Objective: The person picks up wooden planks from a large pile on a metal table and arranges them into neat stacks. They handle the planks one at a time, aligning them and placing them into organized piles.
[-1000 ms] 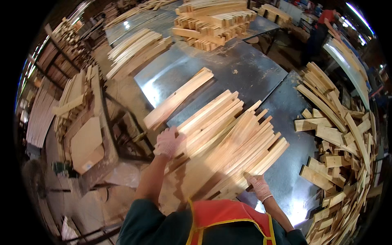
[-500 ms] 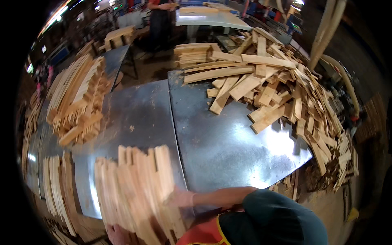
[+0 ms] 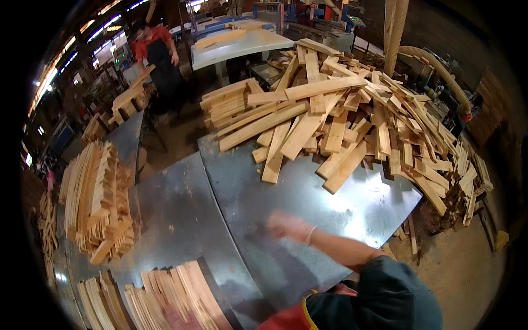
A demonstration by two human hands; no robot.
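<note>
A stack of light wooden boards (image 3: 192,286) lies at the lower left of the metal table (image 3: 181,203). My left hand (image 3: 180,313) is a blurred pinkish shape against these boards; its fingers cannot be made out. My right hand (image 3: 289,226), pale and perhaps gloved, hovers over the table's middle, short of the loose pile of boards (image 3: 341,132). Motion smears its fingers, and no board shows in it.
Another neat stack of boards (image 3: 99,198) stands at the left, with a smaller stack (image 3: 102,302) near the lower edge. A co-worker (image 3: 157,55) in a dark apron stands far left near a board. A ribbed hose (image 3: 393,38) hangs at the right.
My right hand has left the near stack's right side and moved up and right over the table. The view has shifted, bringing the co-worker further into it.
</note>
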